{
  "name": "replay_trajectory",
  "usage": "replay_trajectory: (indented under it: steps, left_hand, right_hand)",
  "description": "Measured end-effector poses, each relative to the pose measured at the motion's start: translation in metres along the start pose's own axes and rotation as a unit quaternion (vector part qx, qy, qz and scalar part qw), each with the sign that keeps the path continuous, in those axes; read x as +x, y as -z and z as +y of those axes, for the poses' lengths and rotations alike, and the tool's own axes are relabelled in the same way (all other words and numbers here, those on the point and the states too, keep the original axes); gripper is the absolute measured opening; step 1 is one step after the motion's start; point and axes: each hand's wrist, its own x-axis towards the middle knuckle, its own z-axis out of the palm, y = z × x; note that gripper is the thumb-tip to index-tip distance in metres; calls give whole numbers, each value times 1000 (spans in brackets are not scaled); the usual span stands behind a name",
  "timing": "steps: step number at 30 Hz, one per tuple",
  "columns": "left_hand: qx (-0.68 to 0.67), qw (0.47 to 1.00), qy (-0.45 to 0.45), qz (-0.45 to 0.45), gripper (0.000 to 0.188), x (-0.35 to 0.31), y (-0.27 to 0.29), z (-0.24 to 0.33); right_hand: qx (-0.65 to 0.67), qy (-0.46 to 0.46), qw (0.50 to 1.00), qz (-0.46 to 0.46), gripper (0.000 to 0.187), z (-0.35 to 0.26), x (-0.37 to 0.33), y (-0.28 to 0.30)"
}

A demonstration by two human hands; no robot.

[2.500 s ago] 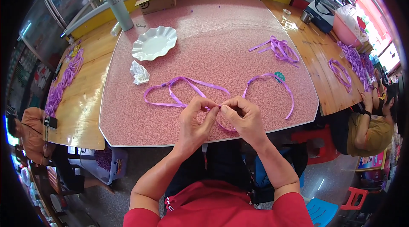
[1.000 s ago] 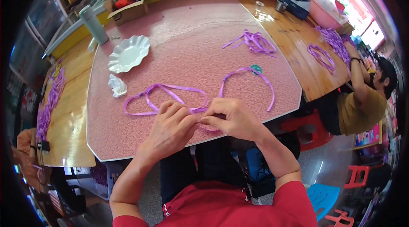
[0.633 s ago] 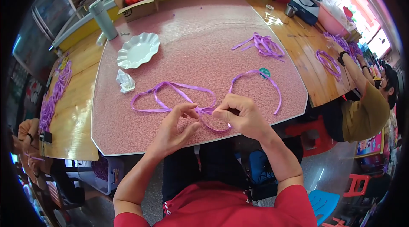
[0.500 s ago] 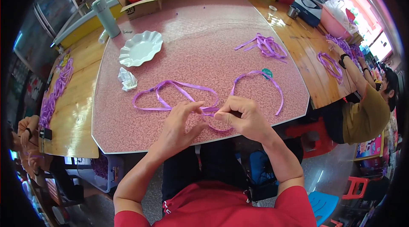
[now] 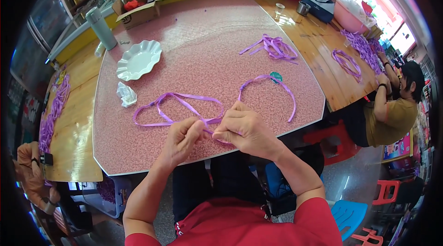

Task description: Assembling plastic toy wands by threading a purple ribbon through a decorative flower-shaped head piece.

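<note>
Seen from the head camera, a short stretch of purple ribbon point(image 5: 207, 129) spans the gap between a worker's two bare hands, just above the near edge of a pink speckled table point(image 5: 194, 61). The left hand point(image 5: 181, 141) pinches it between thumb and curled fingers, the tips closed together with the ribbon between them. The right hand point(image 5: 248, 131), close by, grips the other end of that stretch between thumb and forefinger, its remaining fingers folded toward the palm. The tips of the two hands are near each other but apart.

Ribbon loops point(image 5: 183, 102) spread flat over the tabletop beyond the left hand, while a curved strand point(image 5: 290, 94) arcs out beyond the right, passing beside a green disc point(image 5: 276, 77); how these join under the hands is hidden. A gathered purple bundle point(image 5: 275, 49) lies farther off, to the right. To the left sit a crumpled white paper point(image 5: 126, 95) and, just past it, a white scalloped plate point(image 5: 139, 61).
</note>
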Motion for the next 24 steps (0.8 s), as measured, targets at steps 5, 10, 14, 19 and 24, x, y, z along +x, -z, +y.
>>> replay_trajectory:
  steps: [5, 10, 14, 19, 24]
  left_hand:
    - [-132, 968, -214, -7, 50, 33, -19, 4]
    - [-138, 971, -185, -66, 59, 58, -40, 29]
    - [-73, 986, -135, -61, 36, 67, -22, 38]
    - [-56, 997, -34, -51, 29, 40, 18, 36]
    - [-34, 998, 31, -31, 23, 1, 57, 23]
  right_hand:
    - [134, -97, 983, 78, 12, -9, 9, 6]
    - [395, -111, 892, 191, 15, -29, 31, 64]
    - [450, -44, 828, 333, 20, -18, 20, 120]
    - [405, -83, 808, 421, 21, 30, -19, 171]
    - [342, -215, 802, 440, 17, 98, -60, 177]
